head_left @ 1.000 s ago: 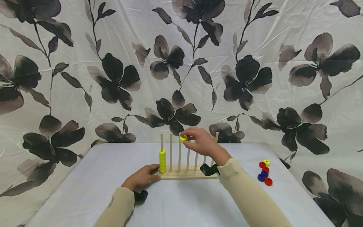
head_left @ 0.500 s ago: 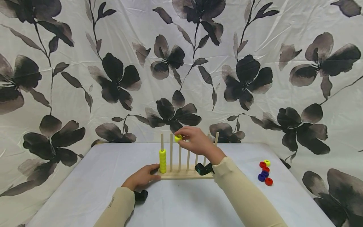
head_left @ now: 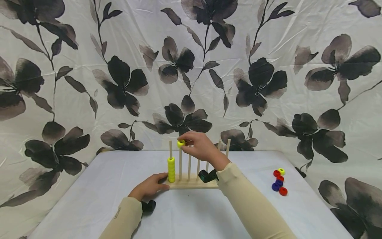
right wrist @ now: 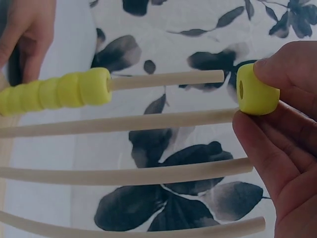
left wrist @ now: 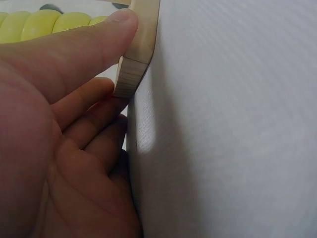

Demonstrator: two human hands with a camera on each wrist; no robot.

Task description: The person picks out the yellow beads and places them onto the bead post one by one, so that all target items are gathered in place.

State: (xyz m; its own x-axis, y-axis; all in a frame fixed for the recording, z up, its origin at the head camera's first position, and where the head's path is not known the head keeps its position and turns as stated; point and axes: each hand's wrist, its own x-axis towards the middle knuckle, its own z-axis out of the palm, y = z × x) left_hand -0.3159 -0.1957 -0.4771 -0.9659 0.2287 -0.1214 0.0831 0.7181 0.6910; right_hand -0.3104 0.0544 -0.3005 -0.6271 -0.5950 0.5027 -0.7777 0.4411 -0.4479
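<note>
My right hand (head_left: 200, 146) pinches a yellow bead (right wrist: 258, 91) between thumb and fingers, its hole facing the pegs. In the head view the bead overlaps the top of the second peg from the left; in the right wrist view it sits just past the peg tips, near the first and second pegs. The wooden peg stand (head_left: 191, 184) has a row of several upright pegs. Its leftmost peg carries a stack of yellow beads (head_left: 171, 170), with the bare top (right wrist: 168, 79) sticking out. My left hand (head_left: 150, 186) grips the base's left end, thumb on one face and fingers on the other.
A small group of loose beads lies on the white table (head_left: 119, 166) at the right: red beads (head_left: 283, 191), blue beads (head_left: 276, 187) and a yellow one (head_left: 281, 171). A floral cloth (head_left: 119, 83) hangs behind the table.
My right hand has moved left with the yellow bead, from near the third peg to the top of the second. My left hand and the stand have stayed in place.
</note>
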